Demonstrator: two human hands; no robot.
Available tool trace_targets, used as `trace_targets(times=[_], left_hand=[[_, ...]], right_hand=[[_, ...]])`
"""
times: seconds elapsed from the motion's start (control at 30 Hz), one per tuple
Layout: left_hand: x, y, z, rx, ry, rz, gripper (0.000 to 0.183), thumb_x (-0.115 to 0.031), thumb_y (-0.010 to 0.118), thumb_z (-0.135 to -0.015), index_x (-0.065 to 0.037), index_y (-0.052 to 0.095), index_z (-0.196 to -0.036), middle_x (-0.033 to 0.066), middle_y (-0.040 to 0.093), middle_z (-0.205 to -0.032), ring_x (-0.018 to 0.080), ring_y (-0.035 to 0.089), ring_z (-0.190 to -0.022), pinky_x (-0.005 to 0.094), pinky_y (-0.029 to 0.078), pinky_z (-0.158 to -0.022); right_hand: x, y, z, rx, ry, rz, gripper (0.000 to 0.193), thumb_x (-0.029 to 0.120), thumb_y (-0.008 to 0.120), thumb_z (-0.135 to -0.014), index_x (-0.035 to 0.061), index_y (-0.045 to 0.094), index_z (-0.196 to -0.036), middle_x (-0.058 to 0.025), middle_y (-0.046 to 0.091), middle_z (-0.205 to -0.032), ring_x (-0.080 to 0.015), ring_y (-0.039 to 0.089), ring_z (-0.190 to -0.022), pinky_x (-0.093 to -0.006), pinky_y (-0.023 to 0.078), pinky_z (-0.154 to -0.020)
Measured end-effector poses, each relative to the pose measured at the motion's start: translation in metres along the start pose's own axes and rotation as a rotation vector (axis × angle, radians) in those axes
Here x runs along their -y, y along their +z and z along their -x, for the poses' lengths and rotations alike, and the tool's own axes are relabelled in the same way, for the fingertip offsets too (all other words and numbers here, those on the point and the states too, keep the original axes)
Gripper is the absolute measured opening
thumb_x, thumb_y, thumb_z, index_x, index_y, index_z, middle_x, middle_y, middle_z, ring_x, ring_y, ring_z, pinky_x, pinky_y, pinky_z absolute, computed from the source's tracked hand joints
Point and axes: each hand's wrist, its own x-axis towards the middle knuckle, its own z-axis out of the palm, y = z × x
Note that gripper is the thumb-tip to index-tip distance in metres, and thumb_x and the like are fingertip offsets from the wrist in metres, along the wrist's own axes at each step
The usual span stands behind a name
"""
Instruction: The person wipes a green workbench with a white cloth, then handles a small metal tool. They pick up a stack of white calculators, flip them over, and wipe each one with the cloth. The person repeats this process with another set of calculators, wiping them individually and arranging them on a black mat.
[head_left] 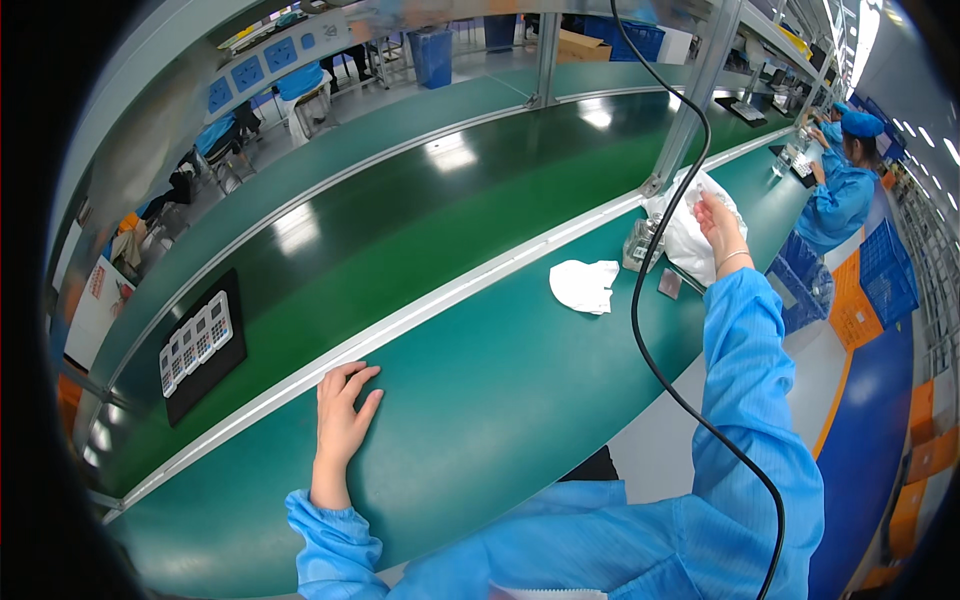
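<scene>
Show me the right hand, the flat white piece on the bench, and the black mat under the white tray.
Right hand (721, 226), head view: middle of the hand.
Flat white piece (583, 287), head view: middle of its upper surface.
Black mat (208, 376), head view: its bare lower-right strip.

- Cam's head-worn, left one of a side-by-side fisheye pair, looking down, picture upright and not mirrored.
- From where I'm standing it faces across the bench (470, 400) and over the belt (400, 215), with a co-worker (838, 205) tiny and way off at upper right.
- Pretty close on the left hand (341, 422) and right hand (720, 228), sleeves (745, 345) in from below.
- Super wide lens, so the belt's far edge bows and the corners go black.
</scene>
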Motion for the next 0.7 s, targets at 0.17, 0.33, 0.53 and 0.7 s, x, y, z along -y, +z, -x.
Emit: trace_targets(times=[0.17, 0.33, 0.53, 0.7], left_hand=[[-0.001, 0.011, -0.011, -0.004, 0.036, 0.035, 0.032, -0.017, 0.076, -0.086, -0.012, 0.072, -0.118, 0.0082, 0.062, -0.125, 0.0309, 0.054, -0.122, 0.0440, 0.040, -0.107], [0.002, 0.008, -0.007, -0.002, 0.028, 0.006, 0.032, -0.018, 0.075, -0.086, -0.012, 0.072, -0.118, 0.0082, 0.062, -0.124, 0.0306, 0.054, -0.122, 0.0438, 0.040, -0.106], [0.003, 0.012, -0.010, -0.001, 0.041, -0.001, 0.033, -0.017, 0.075, -0.086, -0.012, 0.071, -0.119, 0.0077, 0.061, -0.125, 0.0306, 0.054, -0.121, 0.0435, 0.040, -0.106], [0.003, 0.015, -0.013, -0.004, 0.048, -0.001, 0.033, -0.018, 0.075, -0.086, -0.012, 0.071, -0.119, 0.0076, 0.061, -0.125, 0.0306, 0.054, -0.121, 0.0433, 0.041, -0.105]], right_hand=[[0.002, -0.026, -0.031, 0.022, -0.059, -0.052, 0.009, 0.010, 0.069, -0.095, 0.0023, 0.067, -0.100, -0.0066, 0.068, -0.085, -0.0160, 0.069, -0.074, -0.0222, 0.055, -0.056], [-0.012, -0.012, -0.030, -0.012, -0.034, -0.082, 0.008, 0.011, 0.068, -0.093, 0.0040, 0.066, -0.097, -0.0044, 0.068, -0.084, -0.0159, 0.069, -0.074, -0.0247, 0.056, -0.059], [-0.010, -0.005, -0.026, -0.066, -0.160, -0.147, 0.024, 0.015, 0.071, -0.088, 0.0043, 0.062, -0.108, -0.0067, 0.065, -0.098, -0.0204, 0.065, -0.095, -0.0353, 0.052, -0.083], [-0.011, 0.005, -0.020, -0.027, -0.243, -0.057, 0.045, 0.028, 0.069, -0.089, 0.0054, 0.057, -0.125, -0.0101, 0.056, -0.133, -0.0287, 0.052, -0.129, -0.0448, 0.042, -0.102]])
